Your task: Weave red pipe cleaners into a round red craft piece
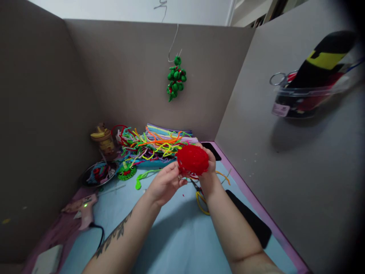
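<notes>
A rounded, fuzzy-looking red piece (pixel 192 160) (widest sideways) is clasped between the right hand (pixel 211 161), at its right, and left hand (pixel 167 182), lower left.

The single view looks forward and down from the person's head, above and behind the left hand (pixel 165 182) and right hand (pixel 211 165). It sits near both, facing the counter (pixel 182 238) below and wall (pixel 128 76) beyond.
</notes>
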`<state>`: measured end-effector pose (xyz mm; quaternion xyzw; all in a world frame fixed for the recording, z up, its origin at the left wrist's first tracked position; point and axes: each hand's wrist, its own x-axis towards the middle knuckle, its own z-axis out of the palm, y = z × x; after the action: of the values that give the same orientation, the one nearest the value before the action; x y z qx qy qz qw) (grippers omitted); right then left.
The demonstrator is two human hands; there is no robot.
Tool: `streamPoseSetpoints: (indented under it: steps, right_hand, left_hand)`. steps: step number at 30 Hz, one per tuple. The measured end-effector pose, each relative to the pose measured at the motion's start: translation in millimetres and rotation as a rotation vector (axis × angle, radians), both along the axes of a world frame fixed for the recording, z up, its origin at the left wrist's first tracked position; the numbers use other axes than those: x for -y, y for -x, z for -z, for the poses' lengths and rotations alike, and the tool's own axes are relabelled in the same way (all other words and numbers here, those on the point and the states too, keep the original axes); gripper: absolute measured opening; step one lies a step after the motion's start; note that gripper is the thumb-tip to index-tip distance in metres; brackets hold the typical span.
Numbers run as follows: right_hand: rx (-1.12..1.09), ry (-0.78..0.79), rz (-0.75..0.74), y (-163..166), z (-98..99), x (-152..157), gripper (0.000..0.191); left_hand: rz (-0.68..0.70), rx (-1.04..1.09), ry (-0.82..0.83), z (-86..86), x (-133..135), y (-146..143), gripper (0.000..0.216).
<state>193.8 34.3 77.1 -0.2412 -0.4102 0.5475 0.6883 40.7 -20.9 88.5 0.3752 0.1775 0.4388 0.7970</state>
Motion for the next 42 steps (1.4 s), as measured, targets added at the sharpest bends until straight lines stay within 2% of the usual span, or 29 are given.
streamPoseSetpoints:
  steps: [5, 9, 17, 27, 32, 37, 40, 42]
  right_hand:
    - [0.04, -0.04, -0.017, 3, -0.4, 1, 0.04]
    - [-0.015, -0.025, -0.077, 5, -0.7, 2, 0.038]
    - [-0.074, -0.065, -0.086, 4, 1.0, 1, 0.035]
    - [-0.155, -0.091, -0.071, 3, 6.7, 3, 0.033]
    - [-0.077, -0.109, -0.041, 1, 10.9, 5, 0.038]
    - [-0.033, -0.138, -0.088, -1, 3.8, 12, 0.042]
    - [0.118, -0.196, -0.085, -4, -4.2, 14, 0.045]
    - [0.227, -0.196, -0.094, -7, -9.1, 14, 0.041]
  left_hand:
    - [-0.003, 0.071, 0.039, 0.4, -2, 1, 0.026]
    - [-0.015, 0.14, 0.096, 3.3, -5, 2, 0.023]
    - [-0.04, 0.142, 0.149, 3.7, -9, 3, 0.023]
    - [-0.157, 0.095, 0.016, 10.3, -9, -2, 0.024]
    - [-0.118, 0.06, -0.01, 9.9, -6, -2, 0.026]
    - [-0.031, -0.027, -0.061, 7.4, -2, -4, 0.035]
    - [-0.156, -0.109, -0.066, 9.9, -9, -4, 0.031]
    - [-0.362, -0.198, -0.048, 13.6, -19, -1, 0.027]
